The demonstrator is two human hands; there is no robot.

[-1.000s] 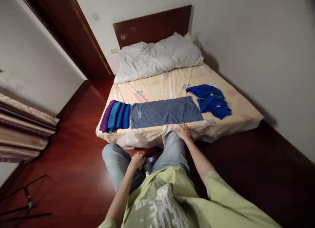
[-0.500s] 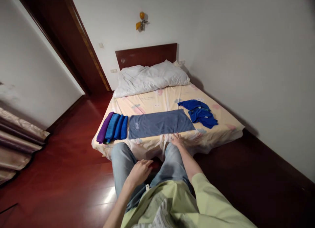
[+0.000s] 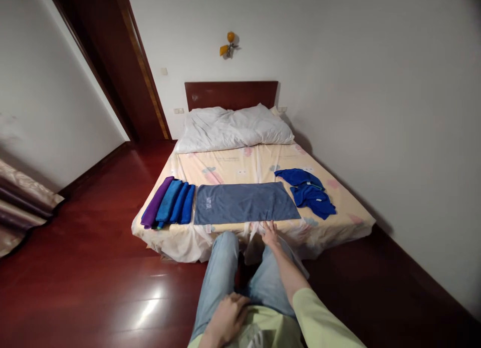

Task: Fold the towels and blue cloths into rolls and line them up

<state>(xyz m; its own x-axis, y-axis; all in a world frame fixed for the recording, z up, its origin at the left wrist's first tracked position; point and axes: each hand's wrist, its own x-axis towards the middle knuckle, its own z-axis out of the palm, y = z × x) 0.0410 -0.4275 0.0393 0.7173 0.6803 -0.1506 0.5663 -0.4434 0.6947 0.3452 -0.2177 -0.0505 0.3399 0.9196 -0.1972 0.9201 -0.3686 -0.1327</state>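
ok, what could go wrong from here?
The purple roll lies close to the near left corner of the bed; a bump might knock it off. The right hand is at the near edge of the sheet, under the grey towel; a tug there could shift both.

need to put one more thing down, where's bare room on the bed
Bare yellow patterned sheet shows between the flat grey towel and bunched white bedding, and right of the crumpled blue cloths. Crowded: front left, where purple and blue folded towels sit beside the grey towel.
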